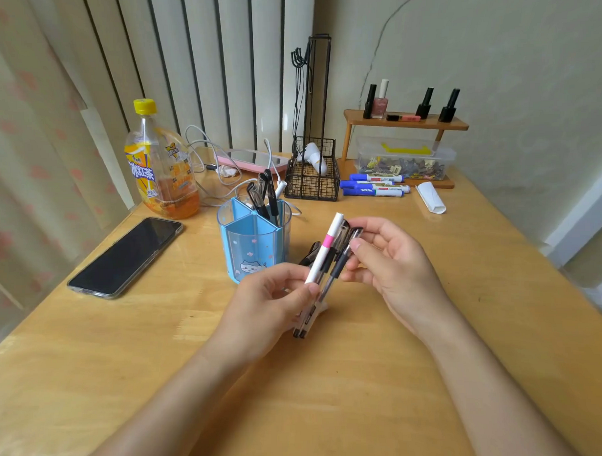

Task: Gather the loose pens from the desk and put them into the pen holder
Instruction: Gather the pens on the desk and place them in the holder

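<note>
A blue see-through pen holder with compartments stands mid-desk and has several dark pens upright in its back section. Just right of it, my left hand grips a bundle of pens by its lower half: a white pen with a pink band and several clear black-capped pens, tilted up to the right. My right hand pinches the upper end of one clear black pen in the bundle. Three blue-capped markers lie on the desk behind, near the wire basket.
A black phone lies at the left, with a yellow-capped tea bottle behind it. A black wire basket, a small wooden shelf with nail polish bottles, a clear box of clips, cables and a white roll line the back.
</note>
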